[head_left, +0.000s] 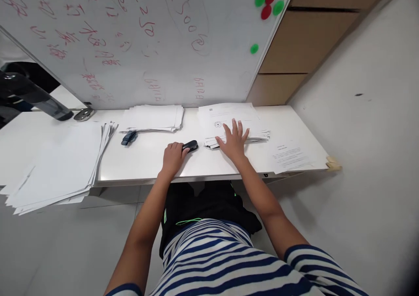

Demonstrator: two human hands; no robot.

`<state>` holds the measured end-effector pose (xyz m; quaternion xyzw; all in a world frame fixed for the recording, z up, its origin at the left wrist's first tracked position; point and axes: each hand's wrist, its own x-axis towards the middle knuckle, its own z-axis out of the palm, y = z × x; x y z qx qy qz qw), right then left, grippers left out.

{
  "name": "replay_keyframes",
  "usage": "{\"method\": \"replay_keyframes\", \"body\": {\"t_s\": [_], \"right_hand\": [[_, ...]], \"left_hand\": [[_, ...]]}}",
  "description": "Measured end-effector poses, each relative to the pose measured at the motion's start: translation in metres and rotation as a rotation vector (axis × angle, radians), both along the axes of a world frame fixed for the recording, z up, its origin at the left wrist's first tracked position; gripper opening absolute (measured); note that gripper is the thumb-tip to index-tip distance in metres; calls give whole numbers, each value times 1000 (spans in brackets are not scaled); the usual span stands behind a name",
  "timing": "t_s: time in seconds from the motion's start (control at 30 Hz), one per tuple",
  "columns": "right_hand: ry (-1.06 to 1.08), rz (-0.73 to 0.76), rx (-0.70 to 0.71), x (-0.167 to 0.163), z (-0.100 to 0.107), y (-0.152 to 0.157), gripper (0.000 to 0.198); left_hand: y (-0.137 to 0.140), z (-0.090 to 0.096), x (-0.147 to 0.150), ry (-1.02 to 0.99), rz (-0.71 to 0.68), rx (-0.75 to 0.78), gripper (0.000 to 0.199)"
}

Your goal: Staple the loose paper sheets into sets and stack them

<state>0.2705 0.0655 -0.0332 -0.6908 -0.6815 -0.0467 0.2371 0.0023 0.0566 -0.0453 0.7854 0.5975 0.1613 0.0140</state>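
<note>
My left hand (173, 158) is wrapped round a small black stapler (191, 146) on the white table (131, 165). The stapler's front end points right, and the rest of it is under my fingers. My right hand (234, 142) lies with spread fingers on the front part of a stack of printed sheets (229, 115). The top sheet bears a round dark stamp mark near my fingertips. A narrow gap of table separates the stapler from this stack. To the left of the stapler lies a second paper stack (153, 118), its edges uneven.
A large paper pile (59, 165) overhangs the front edge at left. A dark blue object (129, 137), a bottle (49, 101) and a shiny oval object (84, 114) are nearby. One printed sheet (290, 156) lies at right. Behind stands a whiteboard (222, 69); cartons (288, 47) are beside it.
</note>
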Motion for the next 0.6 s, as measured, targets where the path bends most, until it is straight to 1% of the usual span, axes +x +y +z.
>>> {"method": "replay_keyframes", "body": {"t_s": [0.03,0.07,0.13,0.17,0.37,0.6], "right_hand": [[-17,34,-65,1,3,7,65],[-28,78,-134,3,3,13,67],[-39,148,-233,6,-1,20,67],[-35,163,-246,7,-4,21,65],[36,117,-107,6,-22,17,56],[32,172,47,10,-36,18,44]], "left_hand": [[6,-1,-2,-15,-61,2,35],[10,-2,-5,-29,-95,5,35],[13,-3,-9,-45,-103,13,35],[13,-4,-10,-45,-96,16,36],[11,-7,-7,-44,-67,8,39],[13,-9,-6,-50,-34,3,42]]}}
